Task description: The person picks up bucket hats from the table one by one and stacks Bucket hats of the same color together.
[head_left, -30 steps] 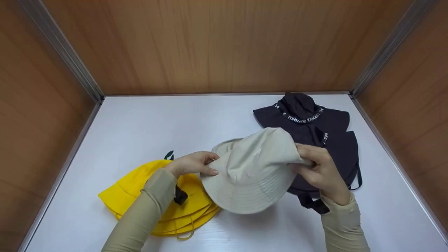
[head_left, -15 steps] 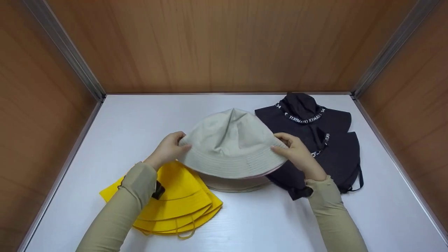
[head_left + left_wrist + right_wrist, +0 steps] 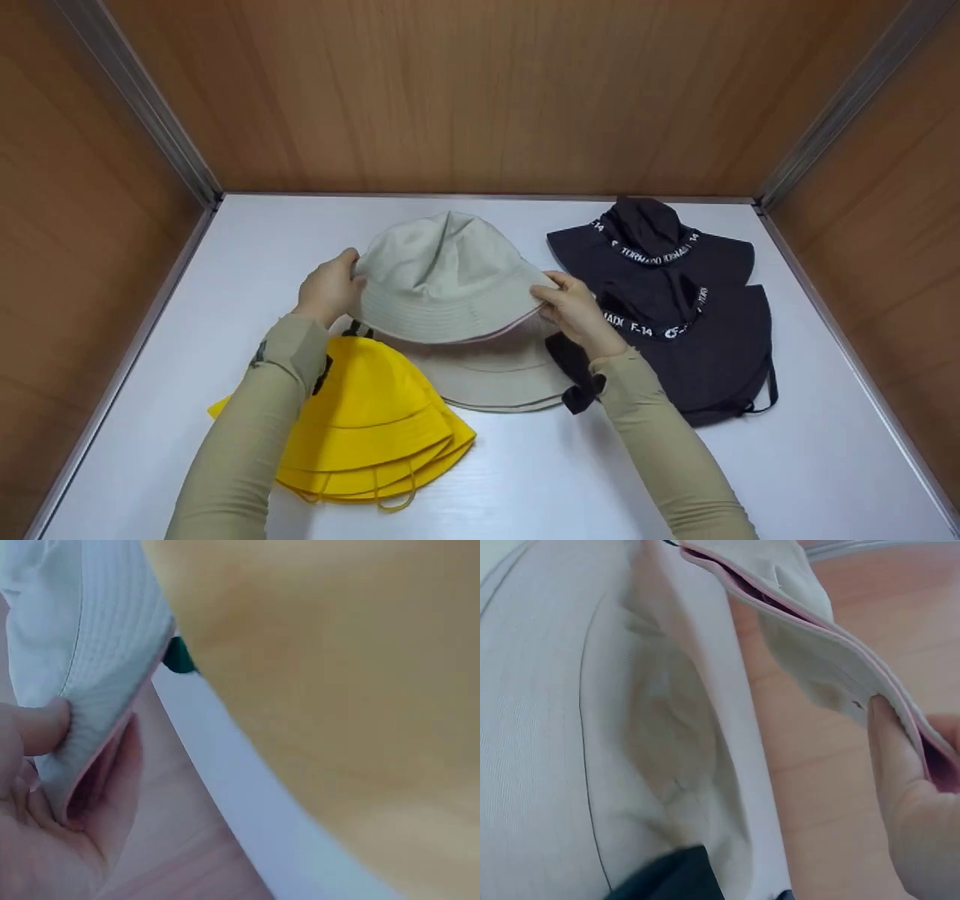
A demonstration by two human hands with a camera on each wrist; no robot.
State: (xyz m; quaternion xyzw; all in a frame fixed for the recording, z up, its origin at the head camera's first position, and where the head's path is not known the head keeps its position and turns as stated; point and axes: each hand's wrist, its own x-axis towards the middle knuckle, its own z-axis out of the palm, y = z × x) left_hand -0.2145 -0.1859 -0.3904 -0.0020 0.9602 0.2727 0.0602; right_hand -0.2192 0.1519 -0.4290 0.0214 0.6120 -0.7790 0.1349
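A pale cream bucket hat (image 3: 450,262) hangs brim down between my two hands, its crown creased. At the left end of its brim, my left hand (image 3: 328,289) pinches the cloth between thumb and fingers. The right hand (image 3: 577,315) pinches the opposite end; in the right wrist view a pink edge runs along the brim (image 3: 840,637). Beneath and nearer to me, a beige bucket hat (image 3: 495,382) lies on the white table, partly hidden by the held one. Left of it lie several yellow hats (image 3: 375,420), overlapping, partly under my left forearm.
At the right lie two black hats (image 3: 720,360) with white lettering on their bands, one behind the other. A black strap (image 3: 577,394) lies by my right wrist. Wooden panels (image 3: 480,97) enclose the back and sides of the white table (image 3: 510,480).
The cream hat has moved left and toward the back, turning from tilted to brim down. Both hands went with it, the right one regripping from crown to brim. The beige hat below shows more.
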